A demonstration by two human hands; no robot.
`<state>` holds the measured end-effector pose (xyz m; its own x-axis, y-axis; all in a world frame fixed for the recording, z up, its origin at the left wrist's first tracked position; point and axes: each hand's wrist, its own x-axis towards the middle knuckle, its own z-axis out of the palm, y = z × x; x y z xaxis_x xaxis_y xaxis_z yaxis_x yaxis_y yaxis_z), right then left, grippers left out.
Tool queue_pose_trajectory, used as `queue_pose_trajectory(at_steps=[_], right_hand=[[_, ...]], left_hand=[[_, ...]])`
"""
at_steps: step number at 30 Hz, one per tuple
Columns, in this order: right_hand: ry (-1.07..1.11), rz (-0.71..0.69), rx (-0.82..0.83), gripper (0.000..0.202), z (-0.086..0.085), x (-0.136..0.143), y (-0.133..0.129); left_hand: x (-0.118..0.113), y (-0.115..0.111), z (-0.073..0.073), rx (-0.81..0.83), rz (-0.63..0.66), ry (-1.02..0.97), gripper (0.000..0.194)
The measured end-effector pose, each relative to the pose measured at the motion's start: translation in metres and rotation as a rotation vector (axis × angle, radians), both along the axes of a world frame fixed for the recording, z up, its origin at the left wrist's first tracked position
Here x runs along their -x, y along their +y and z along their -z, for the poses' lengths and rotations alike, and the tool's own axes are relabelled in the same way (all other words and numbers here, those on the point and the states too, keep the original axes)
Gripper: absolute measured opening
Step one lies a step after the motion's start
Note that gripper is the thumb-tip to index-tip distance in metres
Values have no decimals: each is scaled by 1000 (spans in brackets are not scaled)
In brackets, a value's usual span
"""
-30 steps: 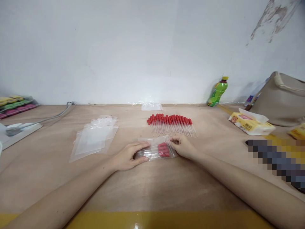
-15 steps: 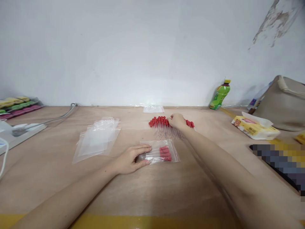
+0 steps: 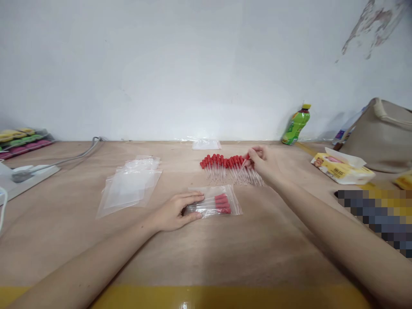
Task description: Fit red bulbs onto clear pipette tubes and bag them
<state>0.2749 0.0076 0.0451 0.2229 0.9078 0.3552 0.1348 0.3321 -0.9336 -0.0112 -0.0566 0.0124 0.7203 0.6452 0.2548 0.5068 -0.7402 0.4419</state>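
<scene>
A clear zip bag (image 3: pixel 236 201) with several red-topped droppers (image 3: pixel 222 204) inside lies on the table. My left hand (image 3: pixel 180 211) rests on the bag's left end, fingers and thumb apart. Behind the bag is a row of red-topped clear droppers (image 3: pixel 219 165), tops pointing toward the wall. At the right part of this row, my right hand (image 3: pixel 259 159) pinches one red-topped dropper (image 3: pixel 246 161) between thumb and fingers. Flat clear bags (image 3: pixel 128 186) overlap in a loose pile left of my left hand.
Another clear bag (image 3: pixel 206 144) lies by the wall. To the right are a green bottle (image 3: pixel 296 125), a yellow tissue pack (image 3: pixel 343 169), a beige bag (image 3: pixel 383 137) and a pixelated dark object (image 3: pixel 376 219). A power strip (image 3: pixel 35 174) and colourful packets (image 3: pixel 24 141) are at the left.
My right hand has moved right from the middle of the dropper row and now has a dropper in its fingers. My left hand stays on the bag.
</scene>
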Motion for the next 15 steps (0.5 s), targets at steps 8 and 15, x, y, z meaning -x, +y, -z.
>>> queue_pose_trajectory(at_steps=[8,15], right_hand=[[333,57,108,31,42,-16,-41],[498,-39,235,21,55,4,-44]], left_hand=[[0,0,-1,-3,-6,20,47],[-1,-1,-2,-3,-1,11,48]])
